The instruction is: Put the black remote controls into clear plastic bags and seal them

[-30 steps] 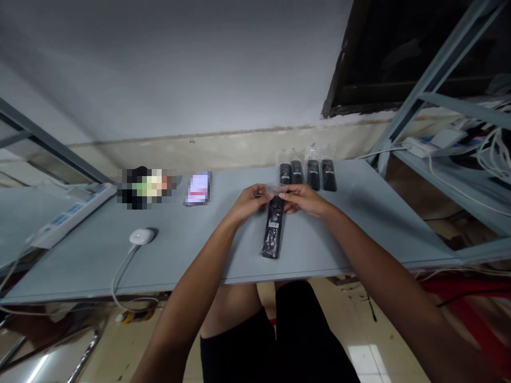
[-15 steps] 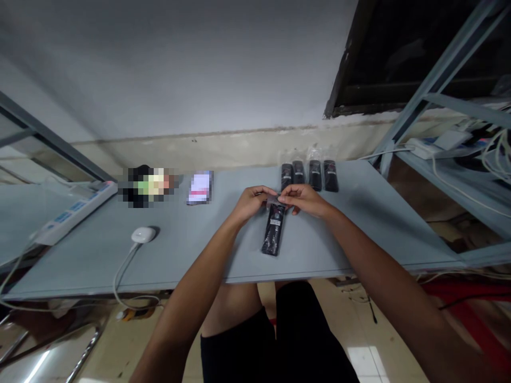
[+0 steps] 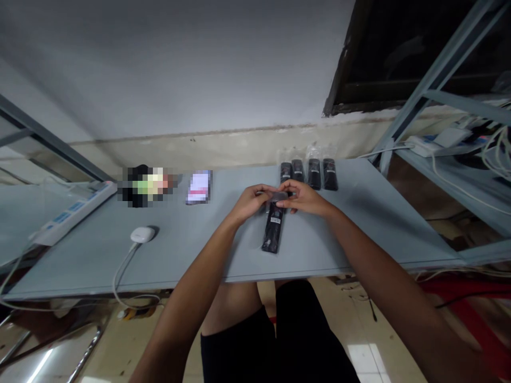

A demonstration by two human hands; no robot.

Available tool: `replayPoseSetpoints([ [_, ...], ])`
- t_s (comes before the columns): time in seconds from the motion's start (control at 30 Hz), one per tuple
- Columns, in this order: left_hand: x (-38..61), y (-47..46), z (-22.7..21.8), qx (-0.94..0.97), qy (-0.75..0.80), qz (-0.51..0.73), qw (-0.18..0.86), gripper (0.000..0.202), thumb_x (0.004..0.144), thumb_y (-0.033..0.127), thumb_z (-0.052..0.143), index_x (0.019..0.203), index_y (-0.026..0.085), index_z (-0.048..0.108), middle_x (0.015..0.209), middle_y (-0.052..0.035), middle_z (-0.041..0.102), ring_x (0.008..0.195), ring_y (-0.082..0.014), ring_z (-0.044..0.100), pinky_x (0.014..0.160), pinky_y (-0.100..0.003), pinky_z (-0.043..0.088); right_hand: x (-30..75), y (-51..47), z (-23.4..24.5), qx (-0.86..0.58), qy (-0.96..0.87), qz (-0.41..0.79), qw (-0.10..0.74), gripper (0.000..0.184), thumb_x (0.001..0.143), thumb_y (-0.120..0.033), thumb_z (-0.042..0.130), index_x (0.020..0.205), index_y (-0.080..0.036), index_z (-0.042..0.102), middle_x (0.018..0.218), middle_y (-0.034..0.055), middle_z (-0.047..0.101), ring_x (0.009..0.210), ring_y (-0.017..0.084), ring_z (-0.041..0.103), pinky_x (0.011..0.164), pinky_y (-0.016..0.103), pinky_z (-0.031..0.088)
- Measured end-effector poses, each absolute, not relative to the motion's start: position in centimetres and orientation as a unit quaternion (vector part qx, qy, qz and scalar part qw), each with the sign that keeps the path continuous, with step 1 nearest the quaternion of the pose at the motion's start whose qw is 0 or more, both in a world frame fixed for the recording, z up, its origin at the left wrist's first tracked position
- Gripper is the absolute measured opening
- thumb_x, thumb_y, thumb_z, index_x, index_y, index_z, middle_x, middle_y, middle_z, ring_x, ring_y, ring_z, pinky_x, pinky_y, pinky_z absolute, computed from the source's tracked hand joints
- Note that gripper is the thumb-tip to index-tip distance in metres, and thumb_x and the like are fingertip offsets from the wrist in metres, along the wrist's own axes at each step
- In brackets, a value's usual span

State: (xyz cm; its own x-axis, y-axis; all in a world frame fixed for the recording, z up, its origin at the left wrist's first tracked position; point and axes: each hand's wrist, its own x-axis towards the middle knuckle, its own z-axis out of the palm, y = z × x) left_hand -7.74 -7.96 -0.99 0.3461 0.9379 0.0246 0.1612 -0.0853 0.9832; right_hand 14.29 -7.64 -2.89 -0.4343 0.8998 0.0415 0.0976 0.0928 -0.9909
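A slim black item in a clear plastic bag point(image 3: 272, 231), with a small white label across it, lies near the front of the table. Its exact kind is hidden by the wrapping. At the bag's far end, my left hand point(image 3: 255, 201) is closed, pinching the plastic from the left. My right hand point(image 3: 301, 198) is closed on the same end from the right, its thumb laid over the plastic. Just beyond my right hand, several similar black bagged items point(image 3: 314, 174) stand in a row toward the wall, the leftmost partly hidden by my fingers.
A phone point(image 3: 198, 187) with a lit screen lies left of my hands, beside a blurred dark and coloured object point(image 3: 147, 185). A white corded device point(image 3: 142, 234) rests nearer the front. White power strips point(image 3: 75, 213) and metal frame posts border the table point(image 3: 179, 260).
My right fingers have shifted slightly at the bag's far end, and the thumb has moved lower on the plastic. The left hand stays almost where it was.
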Motion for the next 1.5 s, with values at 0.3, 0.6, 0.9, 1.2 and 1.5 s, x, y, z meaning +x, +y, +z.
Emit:
replayPoseSetpoints([
  [0.3, -7.8, -7.2, -2.3, 0.626, 0.451, 0.381, 0.509, 0.033, 0.081, 0.034, 0.074, 0.106, 0.012, 0.077, 0.100, -0.0096, 0.076, 0.083, -0.0173, 0.066, 0.082, -0.032, 0.051, 13.4, -7.3, -3.6, -0.366, -0.745, 0.360, 0.426, 0.024, 0.083, -0.043, 0.077, 0.093, -0.022, 0.075, 0.114, 0.0093, 0.072, 0.107, 0.025, 0.068, 0.081, 0.036, 0.057],
  [0.6, -7.7, -7.2, -2.5, 0.636, 0.464, 0.370, 0.493, 0.034, 0.082, 0.035, 0.074, 0.107, 0.012, 0.077, 0.101, -0.0109, 0.077, 0.079, -0.0162, 0.064, 0.076, -0.030, 0.049, 13.3, -7.3, -4.0, -0.368, -0.748, 0.350, 0.427, 0.023, 0.088, -0.043, 0.072, 0.085, -0.021, 0.071, 0.116, 0.0112, 0.070, 0.103, 0.024, 0.067, 0.080, 0.037, 0.055],
  [0.9, -7.8, -7.3, -2.3, 0.667, 0.442, 0.363, 0.478, 0.030, 0.086, 0.032, 0.070, 0.106, 0.012, 0.078, 0.099, -0.0097, 0.077, 0.081, -0.0166, 0.065, 0.080, -0.031, 0.049, 13.2, -7.2, -3.6, -0.378, -0.723, 0.375, 0.440, 0.047, 0.099, -0.060, 0.055, 0.076, -0.022, 0.070, 0.107, 0.0084, 0.071, 0.109, 0.025, 0.066, 0.102, 0.042, 0.050],
  [1.2, -7.5, -7.3, -2.1, 0.665, 0.392, 0.408, 0.488, 0.033, 0.085, 0.032, 0.071, 0.111, 0.012, 0.071, 0.099, -0.0083, 0.073, 0.086, -0.0164, 0.065, 0.081, -0.029, 0.050, 13.7, -7.3, -4.0, -0.360, -0.639, 0.575, 0.363, 0.065, 0.072, -0.043, 0.090, 0.127, -0.023, 0.061, 0.095, 0.0030, 0.072, 0.079, 0.018, 0.070, 0.058, 0.026, 0.054],
  [1.5, -7.5, -9.1, -0.5, 0.786, 0.443, 0.334, 0.274, 0.025, 0.093, 0.042, 0.064, 0.084, 0.018, 0.061, 0.075, -0.0011, 0.064, 0.067, -0.0145, 0.054, 0.066, -0.028, 0.040, 14.0, -7.0, -3.4, -0.446, -0.595, 0.528, 0.410, 0.051, 0.075, -0.036, 0.088, 0.122, -0.024, 0.070, 0.110, 0.0075, 0.072, 0.079, 0.017, 0.067, 0.047, 0.021, 0.053],
])
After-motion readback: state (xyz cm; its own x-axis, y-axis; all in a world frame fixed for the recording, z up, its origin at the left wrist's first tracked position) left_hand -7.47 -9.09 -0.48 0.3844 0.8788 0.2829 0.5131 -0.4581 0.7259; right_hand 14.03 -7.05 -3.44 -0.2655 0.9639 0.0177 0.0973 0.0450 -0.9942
